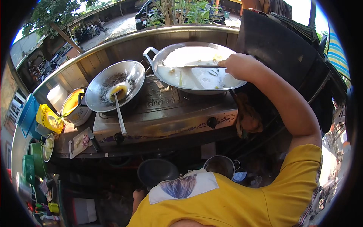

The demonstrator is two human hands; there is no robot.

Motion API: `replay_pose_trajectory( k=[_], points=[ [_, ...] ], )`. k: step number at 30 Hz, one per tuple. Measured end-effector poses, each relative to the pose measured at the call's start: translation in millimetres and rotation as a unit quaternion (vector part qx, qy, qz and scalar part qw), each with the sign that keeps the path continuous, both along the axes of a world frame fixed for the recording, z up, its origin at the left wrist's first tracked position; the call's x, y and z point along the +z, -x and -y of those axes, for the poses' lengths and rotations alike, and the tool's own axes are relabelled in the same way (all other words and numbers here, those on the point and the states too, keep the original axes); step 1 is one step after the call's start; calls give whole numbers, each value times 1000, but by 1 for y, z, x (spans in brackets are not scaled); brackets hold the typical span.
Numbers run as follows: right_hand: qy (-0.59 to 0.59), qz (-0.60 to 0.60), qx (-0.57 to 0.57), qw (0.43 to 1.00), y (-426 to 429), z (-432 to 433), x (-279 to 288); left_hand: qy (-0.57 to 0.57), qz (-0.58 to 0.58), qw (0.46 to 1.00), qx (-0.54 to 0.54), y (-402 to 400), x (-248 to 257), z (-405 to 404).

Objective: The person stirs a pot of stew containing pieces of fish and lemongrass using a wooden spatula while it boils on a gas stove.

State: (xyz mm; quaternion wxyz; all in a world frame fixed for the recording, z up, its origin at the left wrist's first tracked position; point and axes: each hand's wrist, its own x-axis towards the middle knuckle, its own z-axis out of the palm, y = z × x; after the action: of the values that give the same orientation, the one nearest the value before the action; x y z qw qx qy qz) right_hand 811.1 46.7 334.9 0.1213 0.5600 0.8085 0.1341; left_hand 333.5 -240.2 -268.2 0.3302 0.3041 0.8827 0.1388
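Observation:
My right hand (241, 67) grips the end of a long-handled utensil (195, 66) lying across the large aluminium wok (154, 68). White, milky liquid (198, 78) fills that wok, with bits of leaf and stalk in it; the utensil's far end dips into the liquid. To the left, a smaller wok (95, 88) has dark residue on its wall and a little yellow oil at the bottom. A metal ladle (119, 116) rests in it, handle over the rim. Low beside my body, only a little of my left hand (138, 195) shows, its fingers hidden.
Both woks sit on a two-burner Rinnai gas stove (164, 113). A pot of orange food (80, 115), a yellow pouch (49, 117) and a cutting board with chopped shallots (81, 142) lie left. Below are a dark basin (157, 170) and a metal pot (219, 167). A dark panel (278, 54) stands right.

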Motion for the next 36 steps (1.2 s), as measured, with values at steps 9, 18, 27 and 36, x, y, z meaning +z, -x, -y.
replay_pose_trajectory(
  k=[9, 18, 27, 36],
  points=[
    [8, 11, -30, 999, -37, 53, 4, 38, 3, 999, -29, -3, 4, -5],
    [-48, 3, -195, 980, -80, 71, 100, 60, 1, 998, -35, -7, -7, -2],
    [-25, 17, -329, 944, -97, 24, 123, 67, -3, 997, -41, -12, -10, -10],
    [17, 79, -328, 941, -110, -17, 48, 87, -14, 995, -53, -13, -14, -18]
  ],
)
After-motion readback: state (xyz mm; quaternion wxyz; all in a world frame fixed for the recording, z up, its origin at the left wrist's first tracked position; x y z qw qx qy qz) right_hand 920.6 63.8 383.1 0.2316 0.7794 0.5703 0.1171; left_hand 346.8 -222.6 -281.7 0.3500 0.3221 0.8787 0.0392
